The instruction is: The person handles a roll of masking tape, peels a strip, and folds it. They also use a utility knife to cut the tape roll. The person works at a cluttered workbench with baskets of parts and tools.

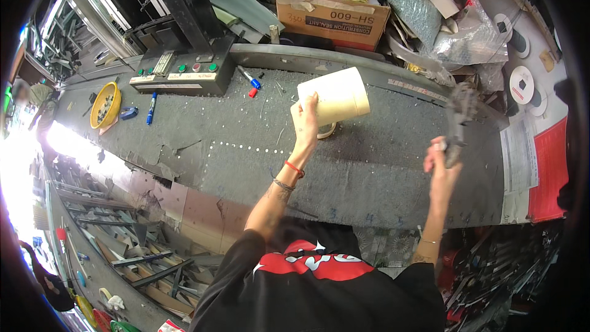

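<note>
My left hand [305, 118] is closed round a cream plastic tub [335, 97], tilted on its side above the grey-covered bench [246, 172]. A pale curved band [327, 131] shows just below the tub; I cannot tell whether it is a handle or a separate ring. Off to the right, my right hand [444, 163] grips the lower end of a long, dark grey object [458, 117] with a ragged upper end. That object is smeared by motion, and its kind cannot be made out. It is held up over the bench's right part.
A black machine [184, 64] with coloured buttons stands at the back left. Near it lie a yellow basket [106, 106], a blue marker [152, 109] and another marker [249, 77]. A cardboard box [332, 21] stands behind the bench's raised back edge, bubble wrap [410, 12] beside it.
</note>
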Demonstrator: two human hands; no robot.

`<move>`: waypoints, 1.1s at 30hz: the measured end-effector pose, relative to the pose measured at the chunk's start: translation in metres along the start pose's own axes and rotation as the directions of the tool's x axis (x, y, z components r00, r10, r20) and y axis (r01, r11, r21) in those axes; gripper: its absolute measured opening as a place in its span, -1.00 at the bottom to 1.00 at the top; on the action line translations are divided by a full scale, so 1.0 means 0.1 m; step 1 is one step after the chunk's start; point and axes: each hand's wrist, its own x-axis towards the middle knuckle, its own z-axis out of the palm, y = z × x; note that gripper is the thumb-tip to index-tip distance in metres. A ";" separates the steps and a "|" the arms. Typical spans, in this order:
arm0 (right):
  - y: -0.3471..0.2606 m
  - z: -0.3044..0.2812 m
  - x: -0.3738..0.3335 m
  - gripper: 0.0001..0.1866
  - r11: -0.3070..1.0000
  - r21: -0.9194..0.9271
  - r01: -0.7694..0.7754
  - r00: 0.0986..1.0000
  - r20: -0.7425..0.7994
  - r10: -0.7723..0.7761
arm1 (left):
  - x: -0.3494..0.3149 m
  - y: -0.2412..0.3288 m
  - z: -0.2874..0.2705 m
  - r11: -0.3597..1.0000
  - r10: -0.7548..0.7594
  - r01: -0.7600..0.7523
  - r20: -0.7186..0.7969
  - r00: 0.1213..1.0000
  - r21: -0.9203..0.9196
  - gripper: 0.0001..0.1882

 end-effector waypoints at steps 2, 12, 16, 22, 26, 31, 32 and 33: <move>-0.33 -0.08 0.10 -0.86 0.989 0.012 0.148 0.988 -0.043 -0.148 | 0.01 -0.04 0.04 0.989 -0.120 0.116 -0.043 0.992 -0.094 -0.70; 0.69 0.29 0.00 -0.67 0.792 -0.611 0.015 0.994 0.097 0.056 | -0.08 0.14 0.04 0.825 -0.360 0.292 -0.052 0.931 -0.483 -0.61; 0.51 0.11 0.25 -0.66 0.935 -0.298 -0.194 0.979 0.007 0.205 | -0.14 0.17 0.04 0.936 -0.272 0.262 -0.011 0.962 -0.234 -0.58; -1.01 -0.43 0.70 -0.63 0.856 0.019 0.517 0.835 -0.234 -0.499 | -0.16 0.18 0.16 0.847 0.277 -0.350 0.229 0.933 0.399 -0.70; -0.84 0.46 0.32 -0.74 0.624 0.451 0.638 0.766 -0.286 -0.576 | -0.16 0.12 0.07 0.727 0.428 -0.572 0.400 0.810 0.380 -0.73; -0.33 0.64 0.06 -0.71 0.953 -0.260 -0.156 0.972 0.131 0.195 | -0.22 -0.11 -0.16 0.762 0.404 -0.520 0.344 0.848 0.387 -0.70; -0.42 0.40 0.10 -0.70 0.989 -0.150 -0.010 0.993 0.111 0.027 | -0.23 -0.14 -0.21 0.757 0.357 -0.493 0.361 0.862 0.429 -0.70; -0.58 0.12 0.17 -0.69 0.991 -0.069 0.111 0.993 0.047 -0.108 | -0.26 -0.17 -0.24 0.754 0.274 -0.447 0.387 0.880 0.481 -0.71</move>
